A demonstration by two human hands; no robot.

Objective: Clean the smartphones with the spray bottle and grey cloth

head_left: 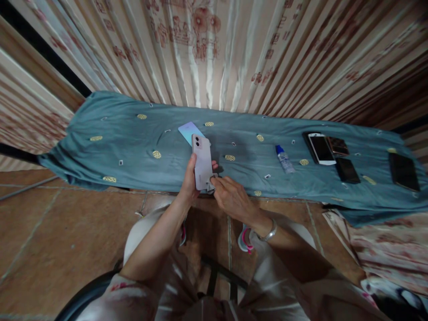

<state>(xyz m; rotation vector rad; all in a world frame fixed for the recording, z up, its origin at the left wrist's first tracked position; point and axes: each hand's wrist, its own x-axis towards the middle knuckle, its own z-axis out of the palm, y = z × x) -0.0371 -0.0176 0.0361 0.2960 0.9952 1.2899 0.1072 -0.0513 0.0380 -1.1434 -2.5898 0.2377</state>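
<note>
A pale lilac smartphone (pixel 202 162) is held upright above the near edge of the bench, its back with the camera lenses facing me. My left hand (pixel 191 178) grips it from below, thumb along its left side and fingertips showing at its right side. In my right hand (pixel 234 197) a small grey cloth (pixel 210 183) is pinched, pressed against the phone's lower right edge. Partly hidden behind the phone, a light blue smartphone (pixel 189 130) lies on the teal cover.
A teal patterned cloth (pixel 133 138) covers the long bench. To the right lie a spray bottle (pixel 284 159) with a blue cap, a white-framed phone (pixel 321 148), a dark patterned item (pixel 338 146), a black item (pixel 347 170) and a black flat item (pixel 403 171). Curtains (pixel 214 53) hang behind.
</note>
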